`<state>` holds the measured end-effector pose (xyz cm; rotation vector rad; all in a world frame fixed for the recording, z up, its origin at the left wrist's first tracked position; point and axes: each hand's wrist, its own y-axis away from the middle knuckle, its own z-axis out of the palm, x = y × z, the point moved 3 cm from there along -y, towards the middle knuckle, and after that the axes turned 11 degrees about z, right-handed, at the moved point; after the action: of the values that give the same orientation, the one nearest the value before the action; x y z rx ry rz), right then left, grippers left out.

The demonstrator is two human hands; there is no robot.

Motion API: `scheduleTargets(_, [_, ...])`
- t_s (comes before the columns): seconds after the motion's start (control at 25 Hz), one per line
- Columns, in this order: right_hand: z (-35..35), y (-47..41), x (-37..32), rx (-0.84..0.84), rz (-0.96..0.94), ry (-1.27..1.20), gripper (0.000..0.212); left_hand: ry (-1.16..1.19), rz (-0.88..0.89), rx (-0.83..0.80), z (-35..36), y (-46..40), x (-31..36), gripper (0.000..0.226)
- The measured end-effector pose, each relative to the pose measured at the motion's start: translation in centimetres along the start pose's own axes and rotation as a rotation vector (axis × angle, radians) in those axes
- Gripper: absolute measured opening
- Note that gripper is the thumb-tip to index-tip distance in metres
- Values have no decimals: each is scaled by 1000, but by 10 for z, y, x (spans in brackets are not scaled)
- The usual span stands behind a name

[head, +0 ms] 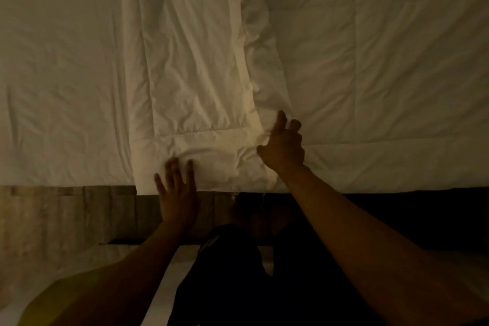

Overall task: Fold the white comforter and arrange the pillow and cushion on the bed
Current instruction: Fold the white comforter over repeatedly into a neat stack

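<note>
Dim room, warm low light, bed [66, 87] filling the upper view, wooden plank floor [66, 214] running along the near edge. White comforter [383, 74] is lying spread across the bed, with a folded-over strip [195, 74] running away from the person down the middle, its long edge rumpled and puffed. Pillow and cushion are not showing anywhere in view.

Left hand [177, 193] is hovering at the near edge of the strip, fingers [189, 171] spread and straight, gripping nothing; blurred, so can't tell if the tips are touching the cloth. Right hand [284, 145] is sitting at the right edge of the strip near the bunched wrinkles, index finger extended, the others loosely curled. It looks like it is pressing or tugging at the fabric, but whether any cloth is pinched is not clear. Dark clothing [238, 272] of the person is showing low centre.

Step looks like mid-fold: flattening and lining up the near end of the turned-over section. Fold is only partly done, arranging step not begun. Next move is likely calling for both hands taking the near hem or the strip's edge, pulling it square with the bed edge, then turning another section over. The thick filling is likely springing back, so firm pressing along the crease will help.
</note>
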<state>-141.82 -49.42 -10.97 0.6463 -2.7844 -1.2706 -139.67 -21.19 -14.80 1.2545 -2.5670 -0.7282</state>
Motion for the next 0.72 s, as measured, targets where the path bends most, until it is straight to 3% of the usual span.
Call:
scheduleTargets(0.08, [-9, -12, 13, 157, 57, -177, 66, 11, -69, -30, 3, -2, -21, 99])
scheduleTargets(0.16, [-21, -24, 33, 226, 108, -336, 45, 9, -61, -57, 4, -11, -32, 91])
scheduleTargets(0.36, [-46, -52, 85, 134, 302, -313, 30, 89, -21, -118, -15, -35, -42, 46])
scheduleTargets(0.48, [-63, -58, 95, -13, 422, -364, 33, 89, 23, -148, -27, -36, -50, 43])
scheduleTargets(0.72, [-104, -11, 125, -79, 488, -468, 15, 83, 98, -88, -67, 3, -76, 49])
